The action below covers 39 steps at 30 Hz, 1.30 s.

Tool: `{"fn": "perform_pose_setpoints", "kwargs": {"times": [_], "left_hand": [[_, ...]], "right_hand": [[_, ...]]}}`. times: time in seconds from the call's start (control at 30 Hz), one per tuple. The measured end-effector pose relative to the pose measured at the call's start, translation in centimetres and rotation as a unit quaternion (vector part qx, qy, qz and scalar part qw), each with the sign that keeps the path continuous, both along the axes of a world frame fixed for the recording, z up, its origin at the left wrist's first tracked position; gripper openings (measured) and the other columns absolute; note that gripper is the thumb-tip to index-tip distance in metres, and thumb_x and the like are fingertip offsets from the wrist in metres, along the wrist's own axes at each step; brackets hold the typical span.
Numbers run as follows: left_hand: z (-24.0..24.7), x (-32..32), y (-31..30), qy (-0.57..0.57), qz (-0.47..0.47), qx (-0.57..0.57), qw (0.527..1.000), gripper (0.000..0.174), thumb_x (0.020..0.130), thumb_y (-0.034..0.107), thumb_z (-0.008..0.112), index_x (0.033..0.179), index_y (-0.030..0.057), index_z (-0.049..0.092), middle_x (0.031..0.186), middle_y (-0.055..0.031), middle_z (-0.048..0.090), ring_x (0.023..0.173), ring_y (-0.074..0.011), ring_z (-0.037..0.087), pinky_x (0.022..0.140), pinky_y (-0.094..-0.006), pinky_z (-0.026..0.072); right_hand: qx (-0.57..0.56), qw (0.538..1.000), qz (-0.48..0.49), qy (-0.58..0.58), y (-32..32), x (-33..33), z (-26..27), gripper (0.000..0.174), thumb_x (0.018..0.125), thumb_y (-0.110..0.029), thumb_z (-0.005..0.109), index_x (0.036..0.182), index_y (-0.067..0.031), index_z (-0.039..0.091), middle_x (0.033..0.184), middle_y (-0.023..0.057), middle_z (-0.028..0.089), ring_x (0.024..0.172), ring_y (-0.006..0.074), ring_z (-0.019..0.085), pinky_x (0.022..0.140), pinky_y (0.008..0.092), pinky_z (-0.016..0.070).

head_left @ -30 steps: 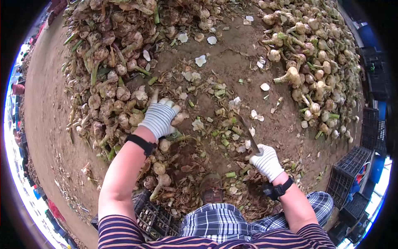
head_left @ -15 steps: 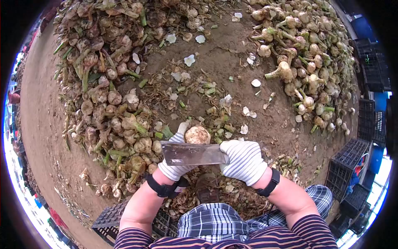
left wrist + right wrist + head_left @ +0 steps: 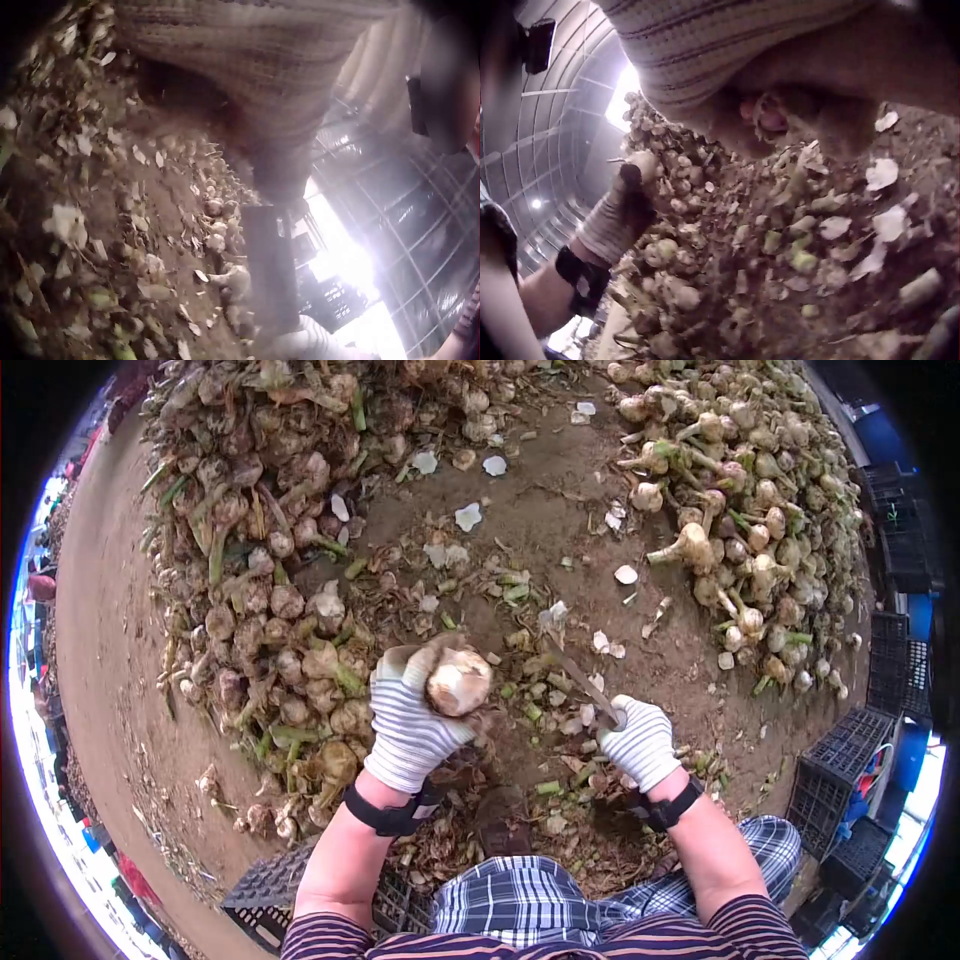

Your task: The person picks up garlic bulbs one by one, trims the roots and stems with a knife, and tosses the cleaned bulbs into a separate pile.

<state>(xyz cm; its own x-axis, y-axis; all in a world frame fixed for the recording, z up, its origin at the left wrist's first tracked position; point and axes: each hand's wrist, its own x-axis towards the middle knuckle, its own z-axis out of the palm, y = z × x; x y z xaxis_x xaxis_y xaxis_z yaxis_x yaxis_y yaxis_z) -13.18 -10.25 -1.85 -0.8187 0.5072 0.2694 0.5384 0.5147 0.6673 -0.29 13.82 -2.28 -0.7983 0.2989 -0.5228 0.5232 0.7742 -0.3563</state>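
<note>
In the head view my left hand, in a striped white glove, holds a garlic bulb with its pale, soil-stained side facing up. The same bulb shows past the fingers in the right wrist view. My right hand, gloved alike, grips a knife by its handle. From the fist the knife blade points forward and left, edge-on in the head view. The left wrist view shows the broad, dark face of the blade.
A large heap of garlic with stems lies at left, another garlic heap at right. Peel scraps and cut green stems litter the soil between them. Black crates stand at right; another crate sits by the left elbow.
My left hand has picked up a garlic bulb from the left heap. The knife came across in front of the bulb, then swung back right. The left hand has since moved left with the bulb.
</note>
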Motion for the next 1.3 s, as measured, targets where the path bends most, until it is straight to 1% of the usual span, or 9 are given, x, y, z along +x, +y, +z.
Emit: {"fn": "perform_pose_setpoints", "kwargs": {"times": [0.1, 0.3, 0.6, 0.67, 0.73, 0.8, 0.93, 1.03, 1.3], "left_hand": [[-0.9, 0.9, 0.1, -0.086, 0.077, 0.024, 0.993, 0.074, 0.046, 0.028, 0.09, 0.108, 0.008, 0.056, 0.093, -0.0092, 0.06, 0.086, -0.024, 0.059, 0.075, -0.0335, 0.0504], [-2.2, 3.1, -1.0, -0.662, 0.065, 0.369, 0.649, 0.056, 0.069, 0.032, 0.075, 0.113, 0.0021, 0.056, 0.116, -0.0129, 0.06, 0.11, -0.0232, 0.056, 0.097, -0.0349, 0.0426], [2.2, 4.1, 1.0, -0.663, 0.062, 0.567, 0.485, 0.021, 0.075, 0.018, 0.065, 0.089, 0.0036, 0.059, 0.118, -0.0208, 0.059, 0.115, -0.0296, 0.054, 0.086, -0.0334, 0.0498], [1.6, 2.5, 2.8, -0.598, 0.007, 0.502, 0.625, 0.017, 0.079, 0.011, 0.066, 0.094, 0.0067, 0.059, 0.102, -0.0075, 0.06, 0.109, -0.0238, 0.056, 0.078, -0.0297, 0.0484], [4.9, 0.8, 5.5, -0.724, -0.073, 0.428, 0.537, 0.051, 0.082, 0.014, 0.067, 0.127, 0.0071, 0.046, 0.106, -0.0043, 0.055, 0.106, -0.0176, 0.053, 0.084, -0.0309, 0.045], [6.1, 0.7, 9.3, -0.474, -0.23, 0.493, 0.692, 0.091, 0.073, 0.022, 0.075, 0.146, 0.0077, 0.022, 0.13, -0.0143, 0.05, 0.121, -0.0189, 0.046, 0.09, -0.0355, 0.045], [6.8, -4.9, 3.7, -0.181, -0.147, -0.142, 0.962, 0.063, 0.068, 0.036, 0.076, 0.12, 0.0051, 0.056, 0.11, -0.0137, 0.063, 0.11, -0.0266, 0.056, 0.099, -0.0402, 0.0408], [-0.2, -3.2, -3.5, -0.025, -0.214, -0.607, 0.765, 0.046, 0.076, 0.03, 0.067, 0.119, 0.0161, 0.057, 0.12, -0.0083, 0.056, 0.119, -0.0247, 0.048, 0.112, -0.0529, 0.0171], [-3.7, -3.2, -7.2, 0.015, -0.433, -0.552, 0.713, 0.026, 0.084, 0.013, 0.05, 0.104, 0.0186, 0.066, 0.102, -0.0097, 0.058, 0.104, -0.0277, 0.054, 0.096, -0.0432, 0.0367]], "right_hand": [[-0.151, 0.984, -0.074, 0.062, -1.3, 0.6, -0.8, 0.01, 0.072, -0.019, 0.058, 0.072, -0.0085, 0.06, 0.062, 0.0127, 0.06, 0.061, 0.0328, 0.059, 0.059, 0.0367, 0.049], [-0.329, 0.933, -0.138, 0.032, -4.0, 0.0, 0.7, 0.008, 0.067, -0.013, 0.06, 0.066, -0.0054, 0.057, 0.057, 0.0098, 0.055, 0.054, 0.0232, 0.054, 0.058, 0.0301, 0.047], [-0.311, 0.944, -0.072, -0.084, -4.8, 7.1, -5.4, 0.016, 0.072, -0.017, 0.06, 0.076, -0.002, 0.062, 0.068, 0.0167, 0.062, 0.058, 0.0291, 0.057, 0.059, 0.034, 0.0477], [-0.289, 0.928, -0.062, -0.228, -5.4, 10.3, -6.4, 0.021, 0.071, -0.019, 0.065, 0.084, -0.0021, 0.064, 0.072, 0.0132, 0.065, 0.065, 0.0223, 0.061, 0.064, 0.032, 0.0502], [-0.326, 0.909, -0.113, -0.232, -6.3, 10.2, -8.9, 0.026, 0.067, -0.015, 0.069, 0.089, -0.0026, 0.064, 0.069, 0.0056, 0.061, 0.067, 0.0152, 0.056, 0.062, 0.0312, 0.0471], [-0.466, 0.832, -0.274, 0.129, -7.6, 7.6, -10.1, 0.02, 0.069, -0.012, 0.068, 0.085, -0.0014, 0.062, 0.075, 0.0018, 0.061, 0.069, 0.0153, 0.057, 0.064, 0.0271, 0.0478], [-0.363, 0.889, -0.279, -0.013, -1.9, 2.1, -1.1, 0.013, 0.065, -0.007, 0.065, 0.077, -0.003, 0.061, 0.063, 0.0001, 0.056, 0.06, 0.0122, 0.056, 0.059, 0.0247, 0.0489], [-0.382, 0.846, -0.372, -0.021, -0.6, 3.6, -1.5, 0.01, 0.069, -0.002, 0.06, 0.079, -0.001, 0.058, 0.065, 0.0026, 0.059, 0.05, 0.0098, 0.053, 0.044, 0.0252, 0.0453], [-0.308, 0.934, -0.183, 0.008, -1.6, 2.5, -3.1, 0.007, 0.069, -0.009, 0.061, 0.074, -0.0038, 0.058, 0.058, 0.0015, 0.055, 0.054, 0.0122, 0.051, 0.055, 0.029, 0.0446]]}}
